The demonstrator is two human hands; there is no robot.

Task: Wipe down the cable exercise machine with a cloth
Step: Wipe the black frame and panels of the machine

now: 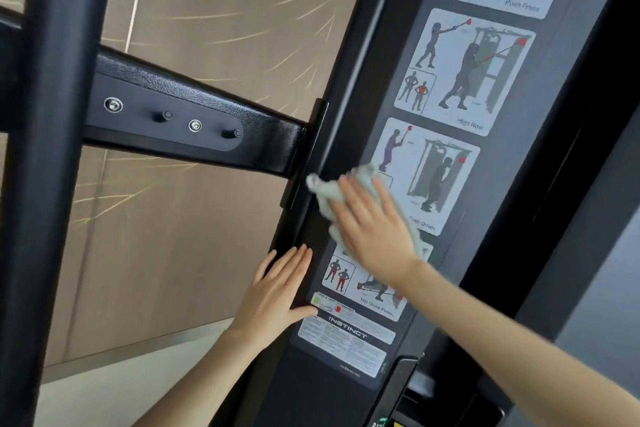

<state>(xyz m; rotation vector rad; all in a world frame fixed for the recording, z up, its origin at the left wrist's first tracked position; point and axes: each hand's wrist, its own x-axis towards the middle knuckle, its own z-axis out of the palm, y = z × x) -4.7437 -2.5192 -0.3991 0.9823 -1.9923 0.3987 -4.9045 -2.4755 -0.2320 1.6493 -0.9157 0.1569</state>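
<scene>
The black cable machine's upright panel (512, 135) runs up the right side and carries several grey exercise placards. A pale grey-green cloth (325, 192) lies against the panel over the lower left of the "Push Down" placard. My right hand (374, 229) presses the cloth flat with straight fingers. My left hand (277, 291) rests flat on the panel's left edge, just below the cloth, with its thumb by the green and red sticker.
A black cross beam (194, 114) with bolts and pegs joins the panel from the left. A thick black post (52, 149) stands at the far left. Behind them is a brown patterned wall (225, 10), with pale floor (114, 392) below.
</scene>
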